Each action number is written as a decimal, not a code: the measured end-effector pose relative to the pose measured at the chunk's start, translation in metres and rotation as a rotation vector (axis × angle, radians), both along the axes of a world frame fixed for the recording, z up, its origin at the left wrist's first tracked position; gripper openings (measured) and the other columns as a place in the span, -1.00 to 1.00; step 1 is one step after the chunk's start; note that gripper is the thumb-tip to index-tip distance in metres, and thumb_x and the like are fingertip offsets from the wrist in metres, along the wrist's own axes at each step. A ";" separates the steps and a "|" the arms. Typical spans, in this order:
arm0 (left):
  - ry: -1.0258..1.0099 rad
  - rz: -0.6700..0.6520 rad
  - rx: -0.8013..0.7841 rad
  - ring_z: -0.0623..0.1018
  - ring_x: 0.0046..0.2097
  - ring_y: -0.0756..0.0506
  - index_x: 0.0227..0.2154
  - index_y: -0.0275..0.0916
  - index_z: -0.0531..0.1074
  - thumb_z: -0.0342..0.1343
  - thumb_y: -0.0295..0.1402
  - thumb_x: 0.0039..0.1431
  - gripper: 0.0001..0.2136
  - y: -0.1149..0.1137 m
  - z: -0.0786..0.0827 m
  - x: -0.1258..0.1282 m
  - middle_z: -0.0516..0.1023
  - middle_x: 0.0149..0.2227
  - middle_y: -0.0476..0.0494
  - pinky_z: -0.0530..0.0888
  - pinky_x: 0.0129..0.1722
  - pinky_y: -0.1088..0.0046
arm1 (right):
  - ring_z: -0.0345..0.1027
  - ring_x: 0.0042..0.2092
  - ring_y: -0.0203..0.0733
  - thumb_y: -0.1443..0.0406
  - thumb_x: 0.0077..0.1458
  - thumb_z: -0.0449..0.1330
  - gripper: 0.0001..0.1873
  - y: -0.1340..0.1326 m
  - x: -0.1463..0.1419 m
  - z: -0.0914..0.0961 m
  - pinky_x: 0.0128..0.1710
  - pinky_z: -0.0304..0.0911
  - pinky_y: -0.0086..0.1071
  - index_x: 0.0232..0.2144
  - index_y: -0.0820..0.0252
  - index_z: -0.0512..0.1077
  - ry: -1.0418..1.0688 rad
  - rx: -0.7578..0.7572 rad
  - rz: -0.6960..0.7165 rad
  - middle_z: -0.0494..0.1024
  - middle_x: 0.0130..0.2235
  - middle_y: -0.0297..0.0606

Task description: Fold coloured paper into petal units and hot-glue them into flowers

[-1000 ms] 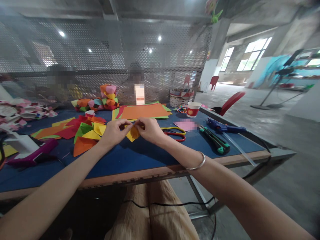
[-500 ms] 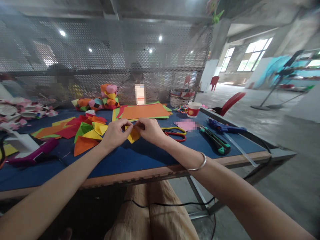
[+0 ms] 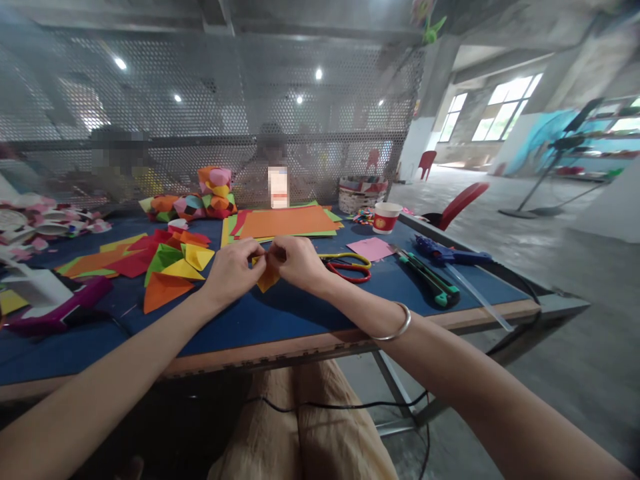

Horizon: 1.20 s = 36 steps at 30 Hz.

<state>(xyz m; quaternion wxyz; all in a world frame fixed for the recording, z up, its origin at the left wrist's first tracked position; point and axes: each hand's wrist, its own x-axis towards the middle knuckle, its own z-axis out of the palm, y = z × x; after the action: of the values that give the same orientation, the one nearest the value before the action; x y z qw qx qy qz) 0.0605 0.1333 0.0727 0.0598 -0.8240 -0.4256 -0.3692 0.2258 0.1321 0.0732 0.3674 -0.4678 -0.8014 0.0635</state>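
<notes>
Between my two hands, over the blue tabletop (image 3: pixel 300 317), hangs a folded piece of yellow paper (image 3: pixel 269 278). My left hand (image 3: pixel 237 268) pinches its left edge between thumb and fingers. On the other side my right hand (image 3: pixel 299 262), below a silver bangle (image 3: pixel 400 325), grips the paper's top edge with closed fingers. Much of the paper's upper part is hidden by the fingers. Just beyond my right hand lie scissors (image 3: pixel 353 273) with red and yellow handles, their blades out of sight. Folded paper pieces (image 3: pixel 167 287) in orange, green and yellow rest left of my left hand.
A stack of coloured sheets (image 3: pixel 285 223) lies behind my hands. To the right are a pink paper (image 3: pixel 371 249), a utility knife (image 3: pixel 430 279), a blue glue gun (image 3: pixel 445 253) and a paper cup (image 3: pixel 386 218). Folded paper balls (image 3: pixel 190 205) sit at the back left.
The yellow paper has tilted and looks darker between my fingers. Both hands keep their grip in nearly the same place. The whole view has shifted slightly.
</notes>
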 end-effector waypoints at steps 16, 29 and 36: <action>-0.168 0.057 -0.130 0.45 -0.44 -0.07 -0.49 -0.19 0.46 0.06 -0.29 0.06 -0.86 0.006 0.002 -0.001 0.57 -0.46 -0.08 0.33 -0.38 0.39 | 0.42 -0.32 -0.22 0.40 0.20 0.18 -0.85 0.013 0.001 -0.006 -0.31 0.14 -0.42 -0.32 0.25 0.58 0.014 0.010 -0.015 0.63 -0.34 -0.20; -0.178 0.062 -0.158 0.47 -0.46 -0.07 -0.48 -0.19 0.49 0.09 -0.31 0.02 -0.88 0.009 0.000 -0.004 0.61 -0.45 -0.09 0.37 -0.39 0.39 | 0.37 -0.35 -0.27 0.40 0.17 0.22 -0.88 0.013 0.001 -0.007 -0.31 0.13 -0.44 -0.35 0.23 0.58 0.023 0.015 0.016 0.61 -0.37 -0.26; -0.158 0.054 -0.160 0.50 -0.43 -0.09 -0.47 -0.20 0.50 0.07 -0.37 -0.03 -0.88 0.009 0.001 -0.005 0.61 -0.45 -0.09 0.40 -0.38 0.39 | 0.34 -0.33 -0.27 0.46 0.16 0.18 -0.85 0.007 0.000 -0.006 -0.31 0.08 -0.44 -0.37 0.25 0.55 -0.057 0.088 0.054 0.59 -0.35 -0.23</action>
<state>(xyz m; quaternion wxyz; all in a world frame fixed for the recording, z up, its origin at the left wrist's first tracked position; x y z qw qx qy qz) 0.0559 0.1424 0.0736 -0.0301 -0.7829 -0.4790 -0.3960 0.2259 0.1393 0.0676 0.3626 -0.4310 -0.8259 0.0248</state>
